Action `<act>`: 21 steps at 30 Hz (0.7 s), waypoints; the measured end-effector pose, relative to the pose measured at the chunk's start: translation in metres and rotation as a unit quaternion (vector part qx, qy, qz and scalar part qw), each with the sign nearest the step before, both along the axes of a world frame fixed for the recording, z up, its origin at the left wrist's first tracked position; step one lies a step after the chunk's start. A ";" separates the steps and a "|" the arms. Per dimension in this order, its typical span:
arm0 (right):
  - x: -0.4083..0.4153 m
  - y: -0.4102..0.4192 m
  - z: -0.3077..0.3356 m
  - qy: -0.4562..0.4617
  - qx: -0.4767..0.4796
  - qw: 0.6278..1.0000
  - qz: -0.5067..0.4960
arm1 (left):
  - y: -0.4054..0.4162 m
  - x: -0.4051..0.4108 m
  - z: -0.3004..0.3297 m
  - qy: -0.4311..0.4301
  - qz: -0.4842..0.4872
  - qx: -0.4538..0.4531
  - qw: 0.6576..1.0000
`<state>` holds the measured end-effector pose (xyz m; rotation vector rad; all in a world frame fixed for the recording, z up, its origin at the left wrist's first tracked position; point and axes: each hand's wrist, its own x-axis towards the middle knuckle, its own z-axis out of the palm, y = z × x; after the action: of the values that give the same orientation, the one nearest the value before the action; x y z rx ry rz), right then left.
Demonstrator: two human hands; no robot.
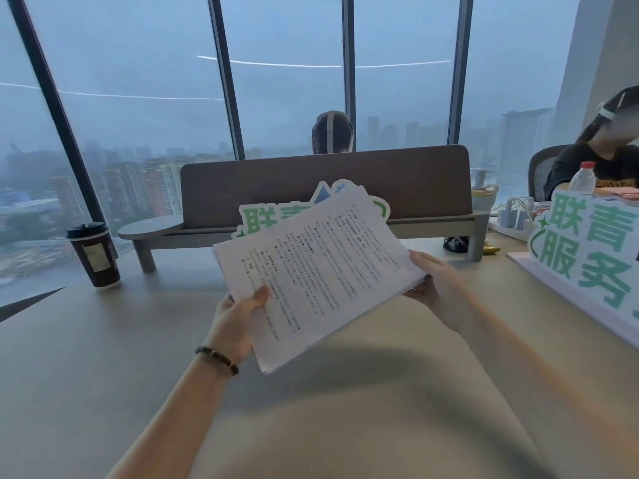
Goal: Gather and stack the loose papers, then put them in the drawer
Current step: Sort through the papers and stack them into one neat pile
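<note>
A stack of white printed papers (318,271) is held up above the beige desk (103,357), tilted with its far end higher. My left hand (235,319), with a dark bead bracelet on the wrist, grips the stack's near left edge, thumb on top. My right hand (435,285) holds the right edge with its fingers curled under the sheets. No drawer shows in this view.
A dark lidded coffee cup (95,254) stands at the left. A grey desk divider on a shelf (325,188) runs across the back. White-and-green cut-out signs stand behind the papers (262,219) and at the right (587,250). Two people sit beyond.
</note>
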<state>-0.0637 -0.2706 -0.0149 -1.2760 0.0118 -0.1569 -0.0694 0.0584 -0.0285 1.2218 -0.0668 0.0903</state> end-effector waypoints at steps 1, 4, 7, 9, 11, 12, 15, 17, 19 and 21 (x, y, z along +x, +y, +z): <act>-0.001 -0.004 0.000 -0.003 -0.048 0.999 0.020 | 0.004 -0.002 0.001 -0.014 0.004 0.023 1.000; -0.006 -0.001 0.004 0.008 -0.169 0.984 0.053 | 0.010 -0.004 -0.001 -0.037 0.000 0.081 0.996; -0.006 0.014 -0.002 -0.014 -0.236 0.971 0.015 | 0.008 -0.007 -0.008 -0.049 -0.008 0.130 0.990; -0.009 0.025 -0.011 -0.040 -0.231 0.971 -0.032 | 0.006 -0.008 -0.011 -0.059 -0.003 0.144 0.988; -0.012 0.034 -0.021 -0.070 -0.221 0.970 -0.072 | 0.006 -0.009 -0.011 -0.070 0.006 0.149 0.986; -0.014 0.036 -0.025 -0.081 -0.212 0.970 -0.086 | 0.005 -0.009 -0.012 -0.072 0.011 0.146 0.987; -0.018 0.035 -0.032 -0.104 -0.204 0.967 -0.110 | 0.006 -0.012 -0.012 -0.070 0.010 0.113 0.991; -0.020 0.031 -0.030 -0.112 -0.200 0.968 -0.101 | 0.008 -0.014 -0.013 -0.068 0.000 0.097 0.993; -0.023 0.028 -0.023 -0.106 -0.170 0.976 -0.080 | 0.008 -0.016 -0.012 -0.070 -0.011 0.091 0.993; -0.024 0.027 -0.017 -0.097 -0.139 0.984 -0.056 | 0.007 -0.016 -0.012 -0.075 -0.016 0.102 0.992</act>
<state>-0.0879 -0.2437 -0.0320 -1.5341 -0.1103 -0.3903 -0.0854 0.0656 -0.0401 1.4173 -0.2312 0.1505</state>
